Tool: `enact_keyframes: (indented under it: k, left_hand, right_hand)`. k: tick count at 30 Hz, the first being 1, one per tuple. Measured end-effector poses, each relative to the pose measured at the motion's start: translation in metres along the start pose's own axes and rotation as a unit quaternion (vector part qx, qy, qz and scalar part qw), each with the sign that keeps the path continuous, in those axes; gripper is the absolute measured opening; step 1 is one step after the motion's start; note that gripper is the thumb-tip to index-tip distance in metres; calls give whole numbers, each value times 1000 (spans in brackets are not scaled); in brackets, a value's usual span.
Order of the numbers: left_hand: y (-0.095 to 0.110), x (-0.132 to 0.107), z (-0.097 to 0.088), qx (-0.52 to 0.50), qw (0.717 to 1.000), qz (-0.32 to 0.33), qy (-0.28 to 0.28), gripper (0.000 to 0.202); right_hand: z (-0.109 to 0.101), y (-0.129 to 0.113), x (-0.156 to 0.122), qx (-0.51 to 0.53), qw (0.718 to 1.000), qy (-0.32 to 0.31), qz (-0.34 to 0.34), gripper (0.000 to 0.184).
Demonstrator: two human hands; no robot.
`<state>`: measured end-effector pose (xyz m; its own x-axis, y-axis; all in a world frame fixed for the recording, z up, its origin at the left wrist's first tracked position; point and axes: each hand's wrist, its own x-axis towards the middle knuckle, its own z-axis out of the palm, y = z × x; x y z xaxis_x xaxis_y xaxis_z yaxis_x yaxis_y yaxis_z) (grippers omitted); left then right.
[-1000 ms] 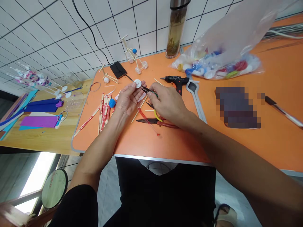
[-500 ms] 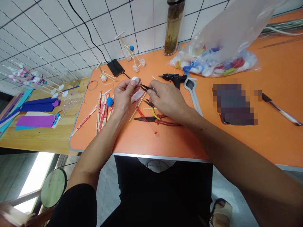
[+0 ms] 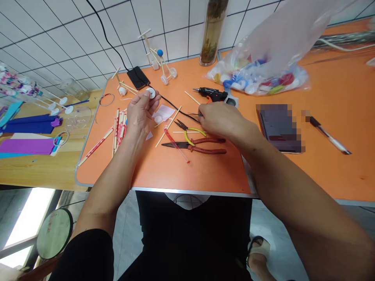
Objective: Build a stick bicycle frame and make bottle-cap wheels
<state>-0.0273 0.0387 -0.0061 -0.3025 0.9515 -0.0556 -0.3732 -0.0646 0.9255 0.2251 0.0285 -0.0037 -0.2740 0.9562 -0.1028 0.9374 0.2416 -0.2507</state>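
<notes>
My left hand (image 3: 142,111) pinches a small white bottle cap (image 3: 150,93) between thumb and fingers, above the orange table. My right hand (image 3: 219,119) is closed round a thin, dark pointed tool (image 3: 194,114); its kind is mostly hidden by the fingers. Below the right hand lie yellow-handled pliers (image 3: 187,128) and red-handled long-nose pliers (image 3: 193,147). Just beyond it rests a black glue gun (image 3: 211,93). A clear piece of plastic (image 3: 164,112) and thin wooden sticks (image 3: 168,127) lie between my hands.
Red-wrapped chopsticks (image 3: 118,127) lie left of my left forearm. Small stick models with cap wheels (image 3: 164,80) stand at the back, near a tall bottle (image 3: 212,35). A plastic bag of bottle caps (image 3: 260,76), a phone (image 3: 279,128) and a pen (image 3: 329,134) are to the right.
My hands have moved apart: the left, with the bottle cap, went left, and the right drew away to the right with the pointed tool. The view has shifted slightly.
</notes>
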Motion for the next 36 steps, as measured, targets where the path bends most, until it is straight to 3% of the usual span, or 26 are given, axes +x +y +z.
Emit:
enact_keyframes:
  k: [4, 8, 12, 15, 17, 24, 31, 36]
  left_hand:
    - [-3, 2, -1, -6, 1000, -29, -5, 27]
    - [-5, 3, -4, -4, 999, -41, -12, 28]
    - [-6, 3, -5, -10, 999, -45, -15, 20]
    - [-5, 1, -3, -8, 998, -58, -22, 19]
    - [-4, -1, -2, -4, 998, -61, -28, 20]
    - [-4, -6, 1, -12, 997, -55, -46, 20]
    - [-2, -7, 3, -21, 997, -57, -38, 23]
    - [-2, -9, 5, -10, 996, -72, -48, 22]
  right_hand:
    - [4, 9, -1, -15, 999, 36, 4, 20]
    - [-2, 15, -6, 3, 998, 41, -40, 8]
    - [-9, -12, -21, 51, 992, 79, -85, 14]
    - [-3, -41, -30, -17, 982, 36, -186, 25]
    - [5, -54, -32, -66, 974, 22, -215, 27]
    - [24, -61, -27, -104, 964, 33, -242, 35]
    - [30, -60, -23, 100, 971, 65, -206, 24]
    - [31, -63, -22, 296, 929, 107, -195, 10]
